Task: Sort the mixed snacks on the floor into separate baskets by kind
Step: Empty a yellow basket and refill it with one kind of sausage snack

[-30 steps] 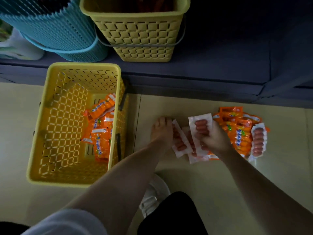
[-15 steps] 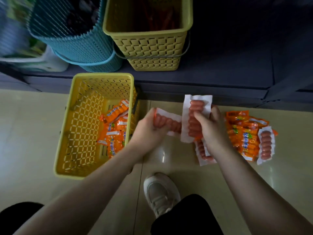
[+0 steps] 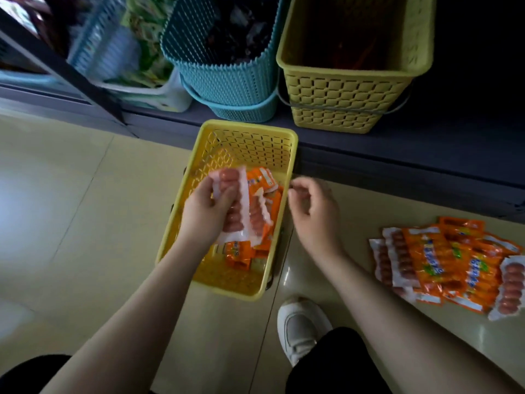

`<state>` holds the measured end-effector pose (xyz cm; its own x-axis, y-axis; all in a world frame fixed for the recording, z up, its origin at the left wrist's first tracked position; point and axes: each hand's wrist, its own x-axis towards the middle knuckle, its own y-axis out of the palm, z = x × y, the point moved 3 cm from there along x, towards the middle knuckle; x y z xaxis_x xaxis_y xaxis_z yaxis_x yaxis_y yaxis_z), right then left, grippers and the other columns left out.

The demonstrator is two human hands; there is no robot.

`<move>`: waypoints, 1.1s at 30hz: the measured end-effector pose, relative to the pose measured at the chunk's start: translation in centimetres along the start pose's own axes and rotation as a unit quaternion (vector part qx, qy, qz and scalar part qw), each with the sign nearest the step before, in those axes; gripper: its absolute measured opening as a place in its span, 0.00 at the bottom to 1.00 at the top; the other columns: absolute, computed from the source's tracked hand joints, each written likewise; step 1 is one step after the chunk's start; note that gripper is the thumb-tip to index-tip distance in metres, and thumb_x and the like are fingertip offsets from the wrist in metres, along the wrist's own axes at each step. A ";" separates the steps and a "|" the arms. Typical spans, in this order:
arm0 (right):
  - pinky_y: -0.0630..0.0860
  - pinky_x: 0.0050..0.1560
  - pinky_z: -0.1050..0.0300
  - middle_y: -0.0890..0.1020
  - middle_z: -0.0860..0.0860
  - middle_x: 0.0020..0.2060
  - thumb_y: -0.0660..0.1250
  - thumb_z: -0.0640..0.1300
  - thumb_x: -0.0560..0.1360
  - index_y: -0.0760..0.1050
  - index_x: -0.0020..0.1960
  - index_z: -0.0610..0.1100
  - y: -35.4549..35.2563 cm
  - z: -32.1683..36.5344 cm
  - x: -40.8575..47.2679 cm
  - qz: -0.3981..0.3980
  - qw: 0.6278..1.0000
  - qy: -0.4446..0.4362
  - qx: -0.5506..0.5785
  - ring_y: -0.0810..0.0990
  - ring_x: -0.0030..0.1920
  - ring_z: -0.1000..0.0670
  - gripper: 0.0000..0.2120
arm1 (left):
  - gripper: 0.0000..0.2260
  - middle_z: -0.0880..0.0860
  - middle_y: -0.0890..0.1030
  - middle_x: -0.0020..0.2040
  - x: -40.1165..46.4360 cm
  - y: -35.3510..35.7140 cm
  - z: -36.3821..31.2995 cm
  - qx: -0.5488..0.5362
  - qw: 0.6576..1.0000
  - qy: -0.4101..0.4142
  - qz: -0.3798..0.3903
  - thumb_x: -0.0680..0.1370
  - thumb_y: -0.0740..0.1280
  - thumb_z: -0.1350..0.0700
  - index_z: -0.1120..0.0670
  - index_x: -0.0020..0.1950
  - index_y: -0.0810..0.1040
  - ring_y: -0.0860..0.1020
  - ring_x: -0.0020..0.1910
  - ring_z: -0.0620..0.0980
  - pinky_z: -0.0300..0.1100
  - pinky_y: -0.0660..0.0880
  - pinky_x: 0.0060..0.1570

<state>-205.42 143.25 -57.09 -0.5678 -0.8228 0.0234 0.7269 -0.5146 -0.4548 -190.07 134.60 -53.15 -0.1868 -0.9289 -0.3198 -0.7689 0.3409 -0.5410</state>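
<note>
Your left hand (image 3: 208, 211) is holding a few clear sausage packs (image 3: 241, 211) right over the low yellow basket (image 3: 289, 177) on the floor, with your fingers and thumb curled around their upper part. Your right hand (image 3: 314, 207) is just beside the basket's right rim, a little apart from your left hand. Its fingers are loosely bent and it holds nothing. Orange packs (image 3: 241, 253) already lie in the bottom of that basket. More snacks wait in the pile on the floor (image 3: 443, 263), well off to your right, with clear packs and orange packs mixed together. These packs look light and flat, so they should be easy to lift. The plastic looks shiny and smooth, so they may slip over each other when you hold several at once. They also look bendy, so the free end will likely droop. Pinch a pack by its flat white edge or wrap your fingers across its middle, and do not squeeze the soft sausages too hard. I cannot tell which basket is meant for the clear packs, so check before you let go.
</note>
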 end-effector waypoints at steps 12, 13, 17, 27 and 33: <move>0.64 0.63 0.42 0.70 0.35 0.64 0.54 0.43 0.76 0.69 0.65 0.36 -12.6 -16.6 -5.0 0.007 0.889 0.229 -0.395 0.67 0.64 0.35 0.20 | 0.09 0.52 0.78 0.53 -2.6 8.3 -2.6 0.165 0.945 0.278 0.057 0.75 0.62 0.63 0.57 0.52 0.78 0.76 0.54 0.49 0.41 0.72 0.51; 0.62 0.67 0.39 0.65 0.35 0.68 0.56 0.40 0.76 0.64 0.69 0.35 -13.4 -17.3 -5.5 0.011 0.870 0.261 -0.418 0.63 0.68 0.34 0.22 | 0.09 0.53 0.78 0.52 -3.0 9.2 -2.9 0.165 0.938 0.296 0.071 0.74 0.61 0.62 0.58 0.51 0.78 0.76 0.53 0.50 0.38 0.71 0.51; 0.64 0.64 0.38 0.63 0.37 0.69 0.64 0.39 0.75 0.55 0.73 0.38 -14.0 -18.3 -6.4 0.081 0.834 0.291 -0.463 0.61 0.69 0.35 0.30 | 0.09 0.53 0.78 0.50 -4.7 13.0 -3.1 0.146 0.918 0.344 0.132 0.74 0.60 0.62 0.59 0.49 0.79 0.76 0.51 0.47 0.27 0.68 0.51; 0.76 0.41 0.53 0.81 0.47 0.42 0.61 0.42 0.78 0.72 0.55 0.42 -11.8 -14.8 -5.2 0.054 0.943 0.261 -0.198 0.80 0.43 0.46 0.08 | 0.15 0.52 0.78 0.55 -6.1 22.3 0.8 0.113 0.921 -0.028 0.373 0.78 0.61 0.52 0.56 0.64 0.71 0.77 0.54 0.51 0.42 0.73 0.54; 0.74 0.41 0.68 0.82 0.51 0.44 0.59 0.35 0.77 0.77 0.53 0.45 -11.1 -11.9 -4.9 0.037 0.948 0.277 0.155 0.79 0.44 0.54 0.11 | 0.16 0.55 0.82 0.48 -6.2 21.0 -0.5 -0.058 0.947 -0.112 0.295 0.74 0.67 0.47 0.56 0.55 0.75 0.82 0.47 0.52 0.54 0.78 0.52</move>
<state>-215.36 155.84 -62.72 -0.5645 -0.6502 -0.5086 0.8022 -0.5772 -0.1525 -205.40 147.48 -62.13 -0.4809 -0.5234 -0.7034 -0.6349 0.7612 -0.1323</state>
